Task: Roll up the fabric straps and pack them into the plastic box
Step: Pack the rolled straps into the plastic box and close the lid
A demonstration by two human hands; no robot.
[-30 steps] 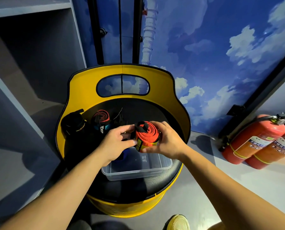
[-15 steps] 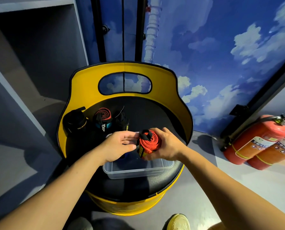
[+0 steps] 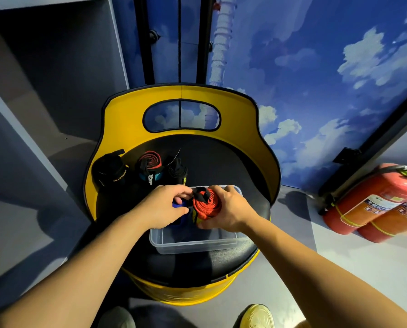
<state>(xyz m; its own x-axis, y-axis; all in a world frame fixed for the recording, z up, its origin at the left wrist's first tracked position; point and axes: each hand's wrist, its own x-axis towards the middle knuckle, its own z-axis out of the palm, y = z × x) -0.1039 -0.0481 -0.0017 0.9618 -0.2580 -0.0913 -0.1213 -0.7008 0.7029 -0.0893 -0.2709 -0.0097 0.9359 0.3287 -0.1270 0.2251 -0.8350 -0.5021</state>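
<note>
A clear plastic box [image 3: 193,245] sits on the black seat of a yellow barrel chair [image 3: 117,114]. My right hand [image 3: 228,209] grips a rolled red-orange strap [image 3: 208,205] over the box's far part. My left hand [image 3: 162,207] pinches the roll's black loop end at its top. A blue strap [image 3: 177,204] lies in the box under my left hand, mostly hidden. Behind the box stand three rolled straps: a black one [image 3: 110,171], a red-and-black one [image 3: 149,165] and a small black one [image 3: 177,172].
Grey shelving [image 3: 44,114] stands to the left of the chair. Two red fire extinguishers [image 3: 372,204] lie on the floor at the right against a sky-painted wall. My shoes [image 3: 256,316] show at the bottom edge.
Both hands have carried the red-orange roll lower, down toward the box. My left fingers have shifted onto the black loop end.
</note>
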